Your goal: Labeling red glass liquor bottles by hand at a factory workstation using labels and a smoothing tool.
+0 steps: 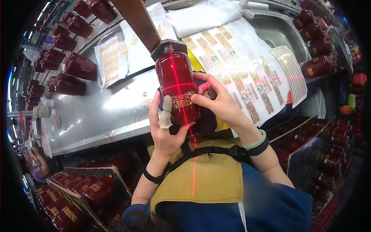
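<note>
A glossy dark red bottle (174,71) lies in front of me, its neck pointing away toward a dark block on a brown post. My left hand (164,131) cups its lower left side and base. One finger wears a cloth cover (166,112) with a green band. My right hand (220,102) grips the right side, its thumb pressed on the edge of a gold decal (182,101) on the bottle. Whatever lies under the right fingers is partly hidden. Red light lines cross on the bottle.
White sheets of gold decals (232,54) cover the bench at right, beside a striped sheet (290,73) and a metal sink (274,31). More red bottles (81,65) stand at left. Crates of decorated bottles (92,189) flank me. The brown post (137,19) rises ahead.
</note>
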Tool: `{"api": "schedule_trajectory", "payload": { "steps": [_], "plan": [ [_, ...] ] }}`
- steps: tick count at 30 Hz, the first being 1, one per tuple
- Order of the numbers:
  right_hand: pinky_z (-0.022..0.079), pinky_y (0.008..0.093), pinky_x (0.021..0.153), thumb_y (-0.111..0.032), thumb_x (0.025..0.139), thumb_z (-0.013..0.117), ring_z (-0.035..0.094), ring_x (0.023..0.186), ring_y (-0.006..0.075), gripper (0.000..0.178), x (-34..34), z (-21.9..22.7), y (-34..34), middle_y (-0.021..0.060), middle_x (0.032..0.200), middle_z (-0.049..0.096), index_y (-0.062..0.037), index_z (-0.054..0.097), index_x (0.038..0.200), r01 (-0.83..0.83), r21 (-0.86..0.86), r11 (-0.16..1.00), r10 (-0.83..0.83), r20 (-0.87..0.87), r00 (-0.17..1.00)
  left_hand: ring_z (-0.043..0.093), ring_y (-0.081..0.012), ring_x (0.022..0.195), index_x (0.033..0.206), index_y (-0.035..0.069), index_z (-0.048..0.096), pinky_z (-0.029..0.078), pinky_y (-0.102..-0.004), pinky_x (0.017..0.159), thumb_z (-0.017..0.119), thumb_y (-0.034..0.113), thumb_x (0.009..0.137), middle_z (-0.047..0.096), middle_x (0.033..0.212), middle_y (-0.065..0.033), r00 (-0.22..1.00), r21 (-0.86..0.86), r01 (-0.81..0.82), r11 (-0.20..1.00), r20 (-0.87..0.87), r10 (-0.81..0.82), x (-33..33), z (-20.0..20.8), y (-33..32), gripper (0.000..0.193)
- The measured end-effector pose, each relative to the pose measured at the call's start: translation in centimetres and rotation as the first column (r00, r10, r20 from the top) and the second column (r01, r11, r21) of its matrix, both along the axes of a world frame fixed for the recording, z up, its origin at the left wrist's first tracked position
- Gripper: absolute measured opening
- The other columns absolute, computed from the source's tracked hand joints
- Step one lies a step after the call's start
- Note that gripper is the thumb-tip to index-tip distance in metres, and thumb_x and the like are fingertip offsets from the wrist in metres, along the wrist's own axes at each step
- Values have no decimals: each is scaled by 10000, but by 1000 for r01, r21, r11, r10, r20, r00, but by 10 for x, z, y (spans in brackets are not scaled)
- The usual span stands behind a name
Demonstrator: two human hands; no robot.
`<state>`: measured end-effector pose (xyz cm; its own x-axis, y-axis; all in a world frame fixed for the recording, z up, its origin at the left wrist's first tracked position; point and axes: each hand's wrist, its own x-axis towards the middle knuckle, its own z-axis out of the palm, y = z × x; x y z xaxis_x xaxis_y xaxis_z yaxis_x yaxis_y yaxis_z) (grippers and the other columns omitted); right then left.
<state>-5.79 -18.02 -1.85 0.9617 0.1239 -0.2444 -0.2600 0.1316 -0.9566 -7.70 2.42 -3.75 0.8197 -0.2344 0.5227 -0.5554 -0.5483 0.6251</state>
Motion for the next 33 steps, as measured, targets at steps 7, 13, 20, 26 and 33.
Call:
{"api": "schedule_trajectory", "payload": {
  "steps": [7, 13, 20, 26, 33],
  "plan": [
    [445, 218, 827, -351, 1074, 538, 530, 927, 54, 549, 2, -4, -10, -22, 1026, 564, -47, 428, 1518, 67, 199, 978, -43, -124, 991, 412, -461, 1382, 1448, 102, 571, 390, -499, 1113, 932, 187, 673, 324, 1546, -271, 999, 345, -23, 938, 50, 6, -2, 24, -19, 858],
    [481, 269, 958, -32, 1010, 594, 591, 1077, 98, 323, 2, 8, -9, 72, 1176, 630, 28, 554, 1325, 309, -48, 950, -292, 219, 931, 424, -436, 1363, 1446, 71, 560, 388, -470, 1115, 930, 122, 656, 339, 1526, -254, 996, 307, -78, 948, 59, 62, -1, 16, -23, 874],
    [535, 303, 803, -42, 935, 669, 671, 897, 172, 224, -1, 9, -1, 89, 1019, 723, 6, 686, 1153, 354, -341, 871, -276, 256, 926, 518, -360, 1336, 1505, -32, 425, 413, -439, 1120, 898, 66, 678, 491, 1465, -211, 910, -246, -32, 969, -408, -74, 15, 4, -2, 958],
    [522, 345, 856, 18, 912, 626, 677, 951, 255, 221, 3, 33, -28, 118, 1002, 710, -36, 707, 1112, 348, -485, 802, -72, 500, 863, 525, -354, 1316, 1407, 1, 545, 446, -430, 1078, 894, 67, 654, 503, 1459, -180, 995, -38, -37, 999, -91, 34, 9, 19, -3, 832],
    [518, 382, 731, -10, 773, 656, 621, 842, 275, 165, -34, 162, -10, 64, 873, 638, -44, 708, 926, 153, -938, 312, 699, 336, 631, 511, -358, 1324, 1495, -5, 468, 436, -427, 1097, 861, 9, 635, 486, 1471, -177, 997, -51, -24, 998, -72, 20, 10, 16, -4, 946]
  ]
}}
